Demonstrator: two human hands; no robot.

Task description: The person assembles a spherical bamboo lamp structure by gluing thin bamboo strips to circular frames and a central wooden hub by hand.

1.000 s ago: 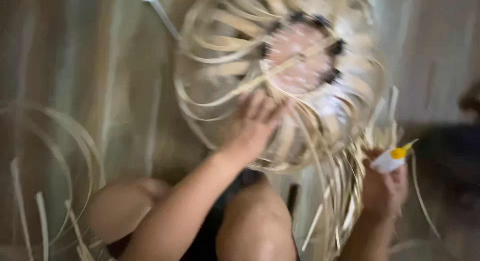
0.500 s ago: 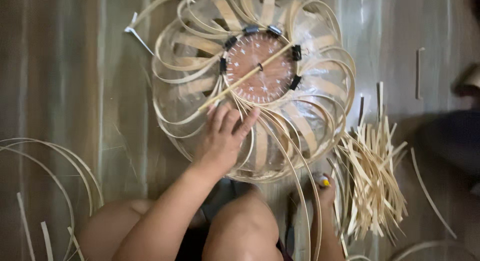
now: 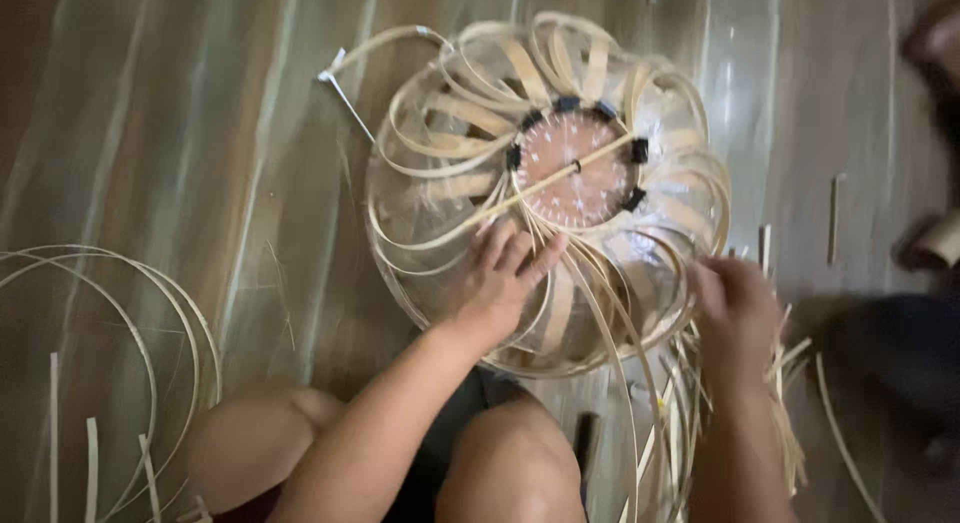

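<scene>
Loose bamboo hoops lie on the wooden floor at far left. The left hand stays pressed on the domed bamboo-strip frame below its round pink centre disc, fingers spread flat, gripping nothing. The right hand has come up from the cut strips to the frame's rim; its fingers are blurred, so I cannot tell their grasp.

Both arms are bare to above the elbow, with no sleeves, rings or watch showing on the left hand or the blurred right hand. Knees are bare; dark shorts show between them.
</scene>
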